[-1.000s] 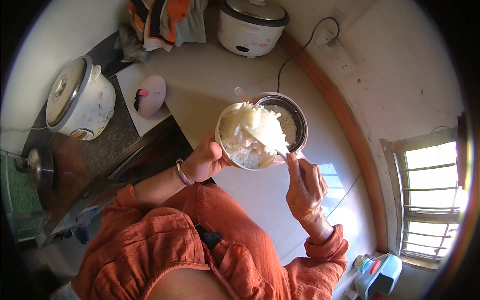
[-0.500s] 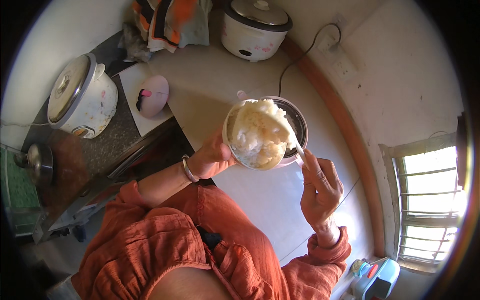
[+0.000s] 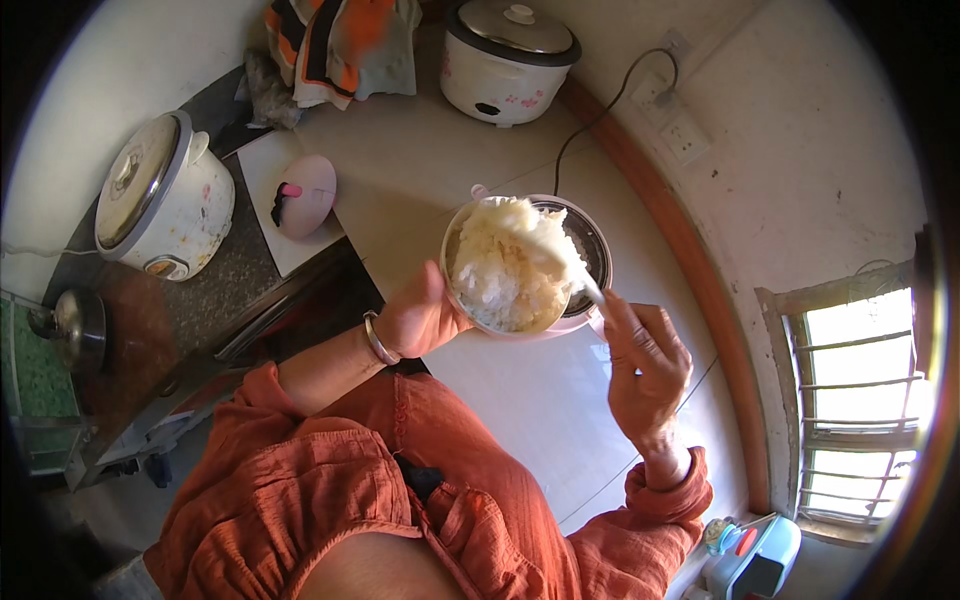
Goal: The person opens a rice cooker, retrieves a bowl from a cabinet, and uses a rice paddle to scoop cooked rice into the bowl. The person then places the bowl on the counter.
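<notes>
My left hand (image 3: 415, 318), with a bangle at the wrist, supports a light-coloured bowl (image 3: 449, 238) from its left side. Its thumb stands up beside the rim, and the other fingers go out of sight under the bowl. White cooked rice (image 3: 495, 285) is heaped in the bowl. In my right hand (image 3: 650, 368) is the handle of a white rice paddle (image 3: 592, 290), whose blade lies against the top of the heap. Partly hidden behind the bowl is a small pink rice cooker (image 3: 601, 245) with a dark inner pot, its top uncovered.
A pink lid (image 3: 310, 200) lies on the counter to the left. White rice cookers stand at the far left (image 3: 200, 215) and the back (image 3: 505, 85). A cable (image 3: 575, 135) runs to the wall socket (image 3: 685, 135). At the right is a barred window (image 3: 855, 395).
My right hand has moved slightly right and down with the paddle. The bowl has shifted a little left, and my left thumb has lifted from its rim.
</notes>
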The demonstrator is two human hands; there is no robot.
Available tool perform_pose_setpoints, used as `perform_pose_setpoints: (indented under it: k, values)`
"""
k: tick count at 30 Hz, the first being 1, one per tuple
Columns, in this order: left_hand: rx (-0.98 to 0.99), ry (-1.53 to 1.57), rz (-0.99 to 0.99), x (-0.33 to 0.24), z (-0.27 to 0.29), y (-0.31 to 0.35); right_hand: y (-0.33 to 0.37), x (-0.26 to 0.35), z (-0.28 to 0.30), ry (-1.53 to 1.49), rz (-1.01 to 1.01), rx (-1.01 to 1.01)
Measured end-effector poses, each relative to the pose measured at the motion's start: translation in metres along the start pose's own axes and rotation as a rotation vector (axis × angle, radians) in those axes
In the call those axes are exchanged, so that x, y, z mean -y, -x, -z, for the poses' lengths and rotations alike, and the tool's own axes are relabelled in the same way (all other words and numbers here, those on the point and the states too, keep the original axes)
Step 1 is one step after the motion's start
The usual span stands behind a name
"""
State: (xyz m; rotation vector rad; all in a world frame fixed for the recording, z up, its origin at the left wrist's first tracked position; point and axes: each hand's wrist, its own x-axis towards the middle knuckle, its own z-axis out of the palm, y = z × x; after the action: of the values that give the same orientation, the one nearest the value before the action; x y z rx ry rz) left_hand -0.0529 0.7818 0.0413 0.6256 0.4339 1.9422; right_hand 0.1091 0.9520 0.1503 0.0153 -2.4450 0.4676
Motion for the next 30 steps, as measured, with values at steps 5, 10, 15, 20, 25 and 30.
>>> perform_pose_setpoints:
  k: [5,10,15,20,25,30]
  values:
    - [-0.052,-0.036,0.016,-0.006,-0.008,-0.002,0.001,0.006,0.006,-0.432,-0.347,0.003]
    - [-0.073,-0.009,-0.042,-0.002,-0.010,-0.002,-0.001,0.002,0.001,-0.355,-0.332,-0.050]
    - [-0.091,-0.035,-0.059,-0.002,-0.006,-0.001,0.001,-0.001,-0.014,0.110,-0.036,-0.089]
    - [-0.185,-0.076,-0.092,-0.001,-0.010,-0.001,0.011,0.012,-0.025,0.212,0.083,-0.012]
    - [-0.182,-0.106,-0.071,-0.002,-0.005,0.001,-0.003,0.014,-0.016,-0.288,-0.313,-0.011]
    - [-0.141,-0.059,-0.072,-0.002,0.000,0.002,-0.005,0.012,-0.016,-0.275,-0.265,-0.109]
